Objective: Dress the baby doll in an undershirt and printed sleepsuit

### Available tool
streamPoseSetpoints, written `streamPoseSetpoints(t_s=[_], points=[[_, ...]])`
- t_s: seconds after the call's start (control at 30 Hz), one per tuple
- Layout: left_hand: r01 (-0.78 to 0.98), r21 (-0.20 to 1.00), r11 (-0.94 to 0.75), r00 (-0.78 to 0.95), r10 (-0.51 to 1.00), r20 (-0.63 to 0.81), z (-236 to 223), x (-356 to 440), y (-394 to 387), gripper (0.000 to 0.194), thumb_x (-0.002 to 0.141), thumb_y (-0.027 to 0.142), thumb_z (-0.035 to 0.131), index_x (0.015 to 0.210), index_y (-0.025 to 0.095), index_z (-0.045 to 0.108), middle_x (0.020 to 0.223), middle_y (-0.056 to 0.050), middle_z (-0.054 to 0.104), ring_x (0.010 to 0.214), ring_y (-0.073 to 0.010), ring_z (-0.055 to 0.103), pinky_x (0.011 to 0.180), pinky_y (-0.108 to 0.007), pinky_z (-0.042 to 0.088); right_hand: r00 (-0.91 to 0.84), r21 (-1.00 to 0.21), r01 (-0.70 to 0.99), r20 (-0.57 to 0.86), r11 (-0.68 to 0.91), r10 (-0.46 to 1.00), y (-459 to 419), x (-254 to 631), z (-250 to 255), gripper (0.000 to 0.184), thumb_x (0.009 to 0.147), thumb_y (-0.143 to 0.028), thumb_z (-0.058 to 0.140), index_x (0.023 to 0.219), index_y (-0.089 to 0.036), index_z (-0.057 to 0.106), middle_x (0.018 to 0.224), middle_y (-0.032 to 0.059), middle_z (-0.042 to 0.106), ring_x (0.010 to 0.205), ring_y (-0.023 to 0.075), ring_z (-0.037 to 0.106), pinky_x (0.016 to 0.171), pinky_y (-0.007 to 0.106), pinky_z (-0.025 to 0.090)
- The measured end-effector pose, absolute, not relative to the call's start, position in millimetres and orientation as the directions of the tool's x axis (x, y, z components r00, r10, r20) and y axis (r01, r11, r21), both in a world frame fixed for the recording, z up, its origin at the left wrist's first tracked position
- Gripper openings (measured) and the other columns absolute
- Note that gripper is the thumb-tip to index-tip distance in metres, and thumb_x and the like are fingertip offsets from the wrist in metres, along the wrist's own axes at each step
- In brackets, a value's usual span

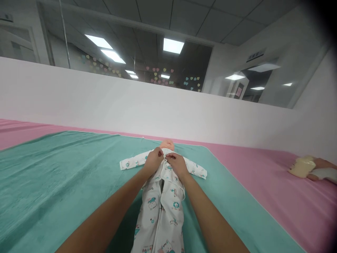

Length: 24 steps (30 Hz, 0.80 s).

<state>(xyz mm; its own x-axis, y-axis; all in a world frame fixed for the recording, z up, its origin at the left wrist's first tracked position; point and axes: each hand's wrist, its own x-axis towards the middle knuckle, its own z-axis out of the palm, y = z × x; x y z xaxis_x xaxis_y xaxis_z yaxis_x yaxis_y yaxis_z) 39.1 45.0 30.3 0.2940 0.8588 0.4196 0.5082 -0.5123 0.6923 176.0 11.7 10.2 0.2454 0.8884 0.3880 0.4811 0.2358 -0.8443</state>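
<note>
A baby doll (167, 144) lies on its back, its head toward the far wall. It is dressed in a white printed baby jacket (195, 168), sleeves spread to both sides, and matching printed trousers (171, 211) that stretch toward me. My left hand (154, 160) is closed, fingertips pinching the jacket's front edge just below the doll's neck. Close beside it, my right hand (177, 163) pinches the other front edge with bent fingers. Lower down, the jacket's front parts slightly over the trousers. Any fastener between my fingertips is too small to make out.
Under the doll spreads a teal blanket (86, 182) over a pink sheet (252, 175). At the right edge lies another doll-like figure with a cream-coloured piece (302, 167). A white low wall (131, 105) with glass above it stands behind.
</note>
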Motion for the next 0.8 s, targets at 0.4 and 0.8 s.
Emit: streamPoseSetpoints(t_s=[0.4,0.8], points=[[0.507,0.715,-0.481,0.382,0.869,0.314,45,34,46,0.016,0.071,0.028,0.053,0.078,0.019,0.064,0.081,-0.002,0.067,0.074,-0.0154,0.059,0.06,-0.022,0.04,0.265,-0.82,0.519,0.423,0.242,0.867,15,177,6,0.025,0.067,-0.039,0.055,0.077,-0.02,0.066,0.074,0.0012,0.065,0.062,0.0142,0.055,0.057,0.025,0.04],[0.549,0.634,-0.544,0.414,0.836,0.36,46,35,46,0.023,0.071,0.017,0.046,0.075,0.02,0.069,0.08,-0.003,0.068,0.074,-0.0163,0.057,0.064,-0.023,0.039,0.264,-0.836,0.497,0.402,0.233,0.877,13,178,8,0.025,0.063,-0.038,0.059,0.079,-0.02,0.068,0.079,0.0022,0.067,0.069,0.0171,0.059,0.063,0.028,0.044]])
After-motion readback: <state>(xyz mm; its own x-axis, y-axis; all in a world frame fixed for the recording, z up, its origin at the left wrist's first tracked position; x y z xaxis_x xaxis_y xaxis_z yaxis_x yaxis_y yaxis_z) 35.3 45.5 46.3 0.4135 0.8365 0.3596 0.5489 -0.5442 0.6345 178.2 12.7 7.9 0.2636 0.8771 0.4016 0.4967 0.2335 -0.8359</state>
